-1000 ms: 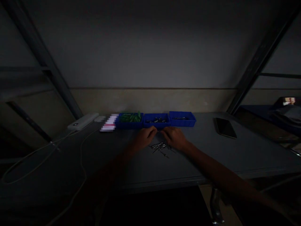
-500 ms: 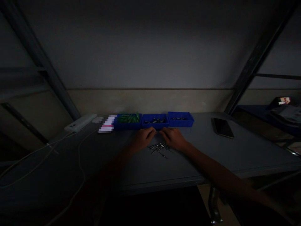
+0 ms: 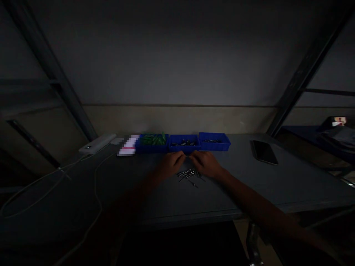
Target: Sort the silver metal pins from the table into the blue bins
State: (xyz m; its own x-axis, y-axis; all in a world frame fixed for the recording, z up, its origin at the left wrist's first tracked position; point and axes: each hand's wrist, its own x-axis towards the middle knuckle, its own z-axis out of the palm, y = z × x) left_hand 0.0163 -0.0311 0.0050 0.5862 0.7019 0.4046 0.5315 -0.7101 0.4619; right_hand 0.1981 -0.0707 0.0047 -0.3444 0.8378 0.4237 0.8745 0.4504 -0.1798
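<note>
My left hand and my right hand are close together over the table, just in front of the blue bins. Both are closed in a pinch, fingertips facing each other with a narrow gap between. What they pinch is too small and dark to make out. Below and between them lies a loose pile of thin metal pin-like parts, with one part apart at the front. The middle blue bin, right behind my fingertips, holds small metal pieces.
A left blue bin holds green parts; a right blue bin holds thin metal rods. A phone lies right. A white power strip, pixelated card and white cable are left.
The view has shifted slightly, so everything appears a little further right. My hands stay pinched in nearly the same place, and the metal pile looks the same.
</note>
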